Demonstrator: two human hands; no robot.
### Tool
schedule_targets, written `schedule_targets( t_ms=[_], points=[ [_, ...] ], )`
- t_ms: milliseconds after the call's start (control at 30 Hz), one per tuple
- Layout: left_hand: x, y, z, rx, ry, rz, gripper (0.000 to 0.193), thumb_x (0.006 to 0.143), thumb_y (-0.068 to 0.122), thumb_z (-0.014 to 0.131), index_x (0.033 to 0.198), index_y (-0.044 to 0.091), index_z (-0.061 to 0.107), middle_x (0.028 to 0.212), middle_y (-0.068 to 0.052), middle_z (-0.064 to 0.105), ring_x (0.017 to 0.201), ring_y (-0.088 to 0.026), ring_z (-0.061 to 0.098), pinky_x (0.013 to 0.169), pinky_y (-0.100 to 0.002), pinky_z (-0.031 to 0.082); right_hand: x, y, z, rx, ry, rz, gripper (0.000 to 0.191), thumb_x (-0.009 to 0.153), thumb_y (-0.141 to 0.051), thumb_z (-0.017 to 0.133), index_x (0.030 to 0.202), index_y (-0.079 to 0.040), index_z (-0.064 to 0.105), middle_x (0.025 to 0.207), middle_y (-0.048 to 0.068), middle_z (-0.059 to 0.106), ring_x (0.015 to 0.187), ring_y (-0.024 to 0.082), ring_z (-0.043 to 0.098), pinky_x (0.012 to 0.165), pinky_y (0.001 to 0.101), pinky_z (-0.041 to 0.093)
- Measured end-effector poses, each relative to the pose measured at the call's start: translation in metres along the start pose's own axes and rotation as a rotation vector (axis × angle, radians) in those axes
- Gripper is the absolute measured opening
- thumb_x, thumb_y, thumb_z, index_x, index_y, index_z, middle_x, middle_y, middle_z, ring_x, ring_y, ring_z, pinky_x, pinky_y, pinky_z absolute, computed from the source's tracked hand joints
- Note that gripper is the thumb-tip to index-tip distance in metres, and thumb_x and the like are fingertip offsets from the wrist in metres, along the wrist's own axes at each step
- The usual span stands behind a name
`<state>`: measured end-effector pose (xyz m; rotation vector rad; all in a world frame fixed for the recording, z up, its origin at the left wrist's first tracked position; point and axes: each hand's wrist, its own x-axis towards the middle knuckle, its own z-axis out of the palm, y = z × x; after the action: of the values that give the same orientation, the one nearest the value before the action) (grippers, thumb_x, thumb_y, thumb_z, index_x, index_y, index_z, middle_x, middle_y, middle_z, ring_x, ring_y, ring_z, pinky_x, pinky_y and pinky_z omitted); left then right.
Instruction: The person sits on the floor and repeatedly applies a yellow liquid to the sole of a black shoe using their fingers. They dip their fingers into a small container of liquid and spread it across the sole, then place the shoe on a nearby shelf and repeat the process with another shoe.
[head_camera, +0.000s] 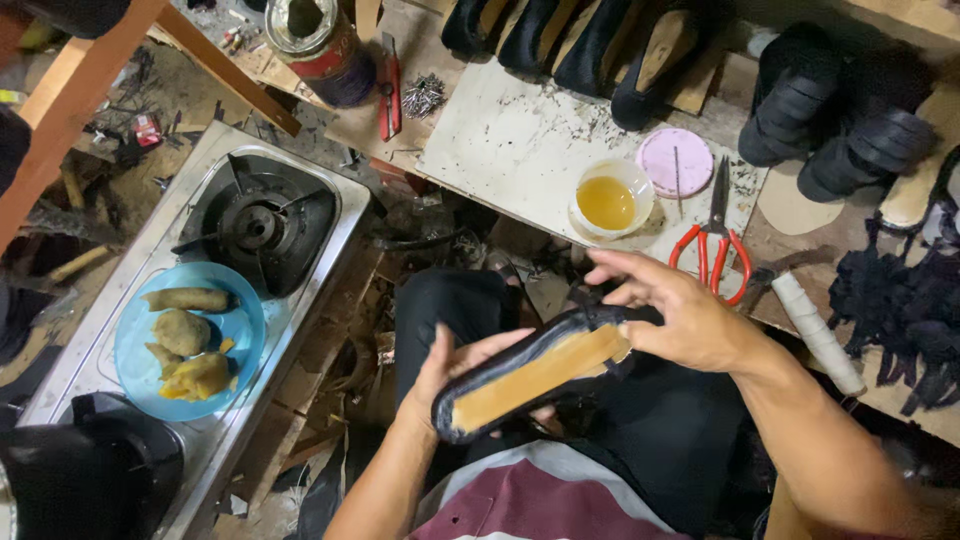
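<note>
Head camera looks steeply down, close over lap and cluttered workbench.

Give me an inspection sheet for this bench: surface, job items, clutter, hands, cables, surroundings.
Surface: pale board, stained and speckled.
Job's things: black shoe, sole up, tan insole showing, held over the lap.
Clutter: red-handled scissors, cup of amber liquid, pink lid, white spool, pile of nails, red-banded tin.
Grippers: left hand cradles the shoe's heel end; right hand grips the toe end.
Cables: nothing seen.
Surroundings: gas stove, blue plate of food, row of black shoes.
</note>
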<state>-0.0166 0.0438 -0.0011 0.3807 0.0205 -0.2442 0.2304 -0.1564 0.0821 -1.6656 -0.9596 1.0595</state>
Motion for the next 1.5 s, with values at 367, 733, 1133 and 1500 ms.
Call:
schedule_targets(
  t_ms=[367, 733, 1133, 1500],
  points=[
    [0.007, -0.011, -0.014, 0.113, 0.25, 0.358, 0.108, 0.074, 0.046, 0.088, 0.155, -0.004, 0.036, 0.148, -0.017, 0.053, 0.13, -0.023, 0.059, 0.111, -0.037, 0.048, 0.076, 0.008, -0.03, -1.087, 0.508, -0.215, 0.055, 0.084, -0.053, 0.072, 0.11, -0.006, 0.079, 0.16, 0.021, 0.043, 0.146, 0.042, 0.03, 0.114, 0.0606, 0.026],
    [0.022, 0.0, -0.002, 0.277, 0.357, 0.552, 0.093, 0.085, 0.046, 0.076, 0.154, -0.004, 0.039, 0.149, -0.017, 0.053, 0.133, -0.024, 0.056, 0.114, -0.039, 0.045, 0.064, 0.021, -0.034, -0.929, 0.527, -0.263, 0.046, 0.097, -0.046, 0.068, 0.078, -0.006, 0.079, 0.146, 0.013, 0.06, 0.146, 0.041, 0.043, 0.121, 0.0546, 0.033],
    [0.049, -0.003, 0.007, 0.295, 0.356, 0.591, 0.09, 0.088, 0.042, 0.075, 0.156, -0.003, 0.037, 0.148, -0.02, 0.053, 0.134, -0.026, 0.056, 0.115, -0.041, 0.045, -0.004, -0.029, 0.07, -0.503, 0.316, -0.685, 0.028, 0.085, -0.024, 0.071, 0.106, -0.006, 0.075, 0.147, 0.019, 0.052, 0.143, 0.041, 0.046, 0.121, 0.053, 0.036],
    [0.051, -0.003, 0.024, 0.479, 0.311, 0.618, 0.086, 0.088, 0.043, 0.074, 0.152, -0.004, 0.043, 0.162, -0.017, 0.04, 0.151, -0.028, 0.041, 0.129, -0.042, 0.03, 0.002, -0.017, 0.073, -0.669, 0.464, -0.697, 0.031, 0.095, -0.02, 0.069, 0.124, -0.014, 0.074, 0.161, 0.019, 0.038, 0.154, 0.045, 0.03, 0.128, 0.0541, 0.028]
  ],
)
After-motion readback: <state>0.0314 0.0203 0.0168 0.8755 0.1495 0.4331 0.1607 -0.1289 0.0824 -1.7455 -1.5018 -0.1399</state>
